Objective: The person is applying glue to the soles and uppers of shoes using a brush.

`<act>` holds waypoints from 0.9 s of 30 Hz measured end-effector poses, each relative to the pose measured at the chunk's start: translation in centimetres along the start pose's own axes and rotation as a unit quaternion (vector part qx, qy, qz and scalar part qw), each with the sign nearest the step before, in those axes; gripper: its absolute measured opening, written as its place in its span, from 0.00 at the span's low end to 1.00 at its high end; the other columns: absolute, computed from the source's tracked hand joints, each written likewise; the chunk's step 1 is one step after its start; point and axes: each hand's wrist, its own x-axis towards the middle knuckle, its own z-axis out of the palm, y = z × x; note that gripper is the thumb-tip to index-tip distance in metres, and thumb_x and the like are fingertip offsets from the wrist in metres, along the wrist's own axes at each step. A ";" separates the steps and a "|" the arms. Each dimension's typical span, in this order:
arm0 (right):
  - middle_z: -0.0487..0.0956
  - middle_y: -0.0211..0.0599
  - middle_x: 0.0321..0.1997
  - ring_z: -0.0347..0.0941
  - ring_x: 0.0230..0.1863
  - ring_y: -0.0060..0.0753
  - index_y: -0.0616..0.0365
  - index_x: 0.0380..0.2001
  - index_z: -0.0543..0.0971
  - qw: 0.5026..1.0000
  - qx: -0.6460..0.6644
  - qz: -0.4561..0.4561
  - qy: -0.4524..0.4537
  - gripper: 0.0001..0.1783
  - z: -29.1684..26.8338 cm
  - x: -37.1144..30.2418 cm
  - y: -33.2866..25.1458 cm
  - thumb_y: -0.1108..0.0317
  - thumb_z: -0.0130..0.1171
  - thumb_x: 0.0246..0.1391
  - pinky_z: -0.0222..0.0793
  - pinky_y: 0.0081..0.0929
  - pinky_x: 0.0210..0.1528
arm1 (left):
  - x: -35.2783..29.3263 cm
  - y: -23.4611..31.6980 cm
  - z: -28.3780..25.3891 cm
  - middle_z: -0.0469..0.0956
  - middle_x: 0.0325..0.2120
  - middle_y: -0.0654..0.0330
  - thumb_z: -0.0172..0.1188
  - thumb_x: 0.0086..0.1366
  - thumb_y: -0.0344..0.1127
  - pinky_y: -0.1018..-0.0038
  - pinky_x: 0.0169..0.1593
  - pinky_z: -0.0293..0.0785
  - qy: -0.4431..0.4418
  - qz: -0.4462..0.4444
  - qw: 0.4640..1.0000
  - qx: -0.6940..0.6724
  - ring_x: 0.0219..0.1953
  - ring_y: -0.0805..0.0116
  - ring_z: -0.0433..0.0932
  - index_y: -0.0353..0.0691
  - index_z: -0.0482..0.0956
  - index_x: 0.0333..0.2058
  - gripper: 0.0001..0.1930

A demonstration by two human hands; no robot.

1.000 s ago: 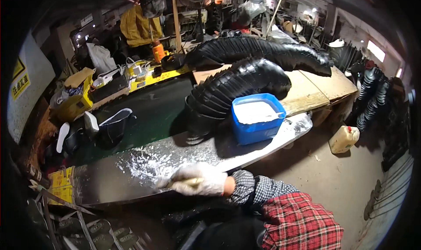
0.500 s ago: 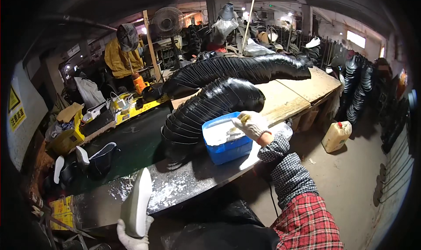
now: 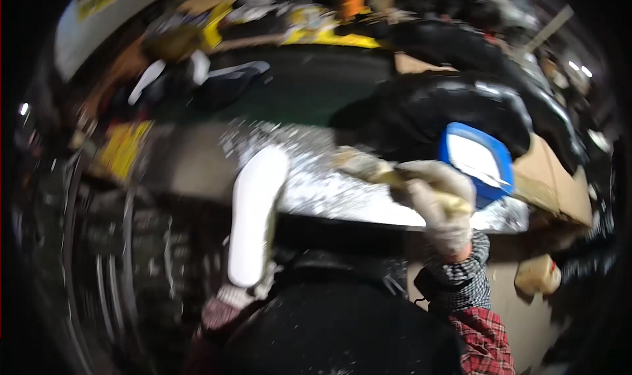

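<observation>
My left hand (image 3: 245,297), in a pale glove, grips a shoe form (image 3: 255,210) by its lower end. The form stands roughly upright in view, its long white sole face turned toward me. In my gloved right hand (image 3: 442,200) is a brush (image 3: 361,166) with a yellowish handle, its head pointing left over the white-spattered bench edge. Motion blurs the brush and fingers. Just beyond that hand stands a blue tub (image 3: 503,152) containing white paste. A gap separates the brush from the shoe form.
Curved rows of stacked glossy black pieces (image 3: 454,105) lie behind the tub on the bench. Dark shoe uppers with white soles (image 3: 227,85) rest at the far left. A beige jerrycan (image 3: 536,275) stands on the floor at right.
My view has swung left and down. My right hand has left the tub with the brush and come toward the shoe form. The form stays in my left hand, now with its sole facing me.
</observation>
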 end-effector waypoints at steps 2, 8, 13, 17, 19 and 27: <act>0.83 0.41 0.33 0.80 0.33 0.30 0.63 0.40 0.82 0.970 -0.077 -0.162 -0.163 0.13 5.1 1.6 1.9 0.68 0.65 0.53 0.76 0.24 0.38 | 3.2 2.8 -6.8 0.78 0.39 0.47 0.46 0.62 0.69 0.62 0.28 0.76 -0.116 0.048 0.973 0.194 0.31 0.57 0.79 0.35 0.71 0.51 0.39; 0.84 0.39 0.35 0.78 0.35 0.19 0.66 0.40 0.80 0.991 0.060 0.052 -0.109 0.12 12.6 6.9 8.8 0.68 0.60 0.59 0.74 0.19 0.36 | 2.1 0.9 -4.7 0.72 0.49 0.37 0.42 0.62 0.73 0.45 0.39 0.78 -0.179 0.008 0.973 -0.148 0.37 0.38 0.78 0.33 0.61 0.62 0.47; 0.84 0.40 0.32 0.82 0.34 0.31 0.60 0.32 0.82 0.930 0.030 -0.174 -0.321 0.10 10.1 2.2 5.7 0.63 0.66 0.54 0.77 0.23 0.37 | 5.4 0.8 -9.6 0.73 0.50 0.38 0.34 0.67 0.70 0.49 0.44 0.78 -0.077 0.142 0.905 -0.393 0.41 0.42 0.79 0.33 0.60 0.63 0.44; 0.83 0.34 0.31 0.76 0.30 0.19 0.66 0.36 0.80 0.985 0.109 0.076 -0.110 0.12 12.0 8.3 4.2 0.66 0.57 0.63 0.72 0.15 0.31 | 2.6 2.1 -4.4 0.70 0.55 0.40 0.40 0.65 0.72 0.46 0.48 0.77 -0.191 0.025 0.977 -0.090 0.46 0.39 0.78 0.42 0.57 0.67 0.44; 0.82 0.33 0.29 0.75 0.29 0.18 0.66 0.37 0.80 0.986 0.074 0.095 -0.120 0.14 12.0 11.5 7.6 0.63 0.59 0.61 0.72 0.16 0.32 | 2.7 2.4 -5.1 0.71 0.54 0.41 0.39 0.66 0.70 0.45 0.49 0.77 -0.155 0.031 0.985 -0.066 0.47 0.43 0.78 0.45 0.59 0.66 0.40; 0.82 0.35 0.25 0.77 0.27 0.22 0.63 0.33 0.83 0.917 0.078 -0.007 -0.392 0.12 13.0 6.3 1.4 0.64 0.60 0.60 0.73 0.22 0.31 | 1.4 1.4 -0.8 0.81 0.35 0.43 0.39 0.68 0.68 0.55 0.31 0.83 -0.073 0.122 0.984 0.111 0.33 0.46 0.83 0.37 0.71 0.56 0.38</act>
